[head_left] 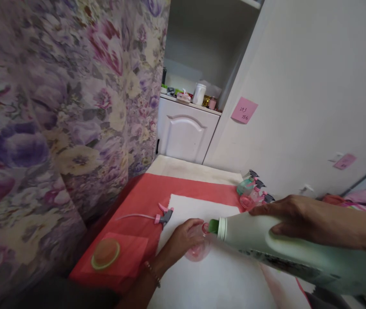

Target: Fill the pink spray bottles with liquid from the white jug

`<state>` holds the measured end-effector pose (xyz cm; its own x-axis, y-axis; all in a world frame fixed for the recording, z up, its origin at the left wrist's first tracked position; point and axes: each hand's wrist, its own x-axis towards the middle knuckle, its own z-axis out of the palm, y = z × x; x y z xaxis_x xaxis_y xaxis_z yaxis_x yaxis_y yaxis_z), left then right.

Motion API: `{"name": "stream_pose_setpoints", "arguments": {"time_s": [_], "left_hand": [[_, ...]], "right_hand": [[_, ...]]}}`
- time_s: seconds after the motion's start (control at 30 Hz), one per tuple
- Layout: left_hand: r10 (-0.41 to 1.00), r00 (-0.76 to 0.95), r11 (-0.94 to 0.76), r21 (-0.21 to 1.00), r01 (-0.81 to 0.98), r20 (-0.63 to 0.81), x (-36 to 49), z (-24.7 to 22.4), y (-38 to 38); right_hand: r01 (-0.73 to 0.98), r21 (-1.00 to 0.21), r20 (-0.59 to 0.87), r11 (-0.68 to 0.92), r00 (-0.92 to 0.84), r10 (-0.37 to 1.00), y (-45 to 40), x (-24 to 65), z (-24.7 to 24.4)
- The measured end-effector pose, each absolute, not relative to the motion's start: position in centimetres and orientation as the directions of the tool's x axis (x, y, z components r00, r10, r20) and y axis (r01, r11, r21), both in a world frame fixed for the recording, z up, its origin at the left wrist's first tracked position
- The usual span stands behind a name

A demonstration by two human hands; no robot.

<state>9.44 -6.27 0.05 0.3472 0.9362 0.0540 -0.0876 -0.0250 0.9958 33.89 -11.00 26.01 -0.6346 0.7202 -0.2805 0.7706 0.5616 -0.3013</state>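
Right hand point(301, 216) tilts jug point(256, 234), label point(285, 263) illegible; left hand point(181, 237) holds bottle point(198, 252).

We can make out handwriting on a pink note point(244, 110) stuck to the white wall point(298, 77), near the wall's left edge, beside the cupboard point(187, 133). It runs in two short dark lines, one above the other, the lower set further right. We take the upper line to end in a 3 and the lower perhaps in a 6; the other characters we cannot settle. A second pink note point(344, 162), lower and further right, carries faint marks too small for us to read. On the large bottle point(260, 229), the dark printed band point(285, 264) is too blurred for us to read.
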Motion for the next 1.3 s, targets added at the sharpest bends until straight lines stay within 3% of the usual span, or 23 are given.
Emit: {"name": "stream_pose_setpoints", "arguments": {"time_s": [1.3], "left_hand": [[0.932, 0.352, -0.062, 0.994, -0.085, 0.088, 9.39, 0.11, -6.25]], "right_hand": [[0.795, -0.306, -0.327, 0.524, -0.605, 0.726, -10.84, 34.07, 26.16]]}}
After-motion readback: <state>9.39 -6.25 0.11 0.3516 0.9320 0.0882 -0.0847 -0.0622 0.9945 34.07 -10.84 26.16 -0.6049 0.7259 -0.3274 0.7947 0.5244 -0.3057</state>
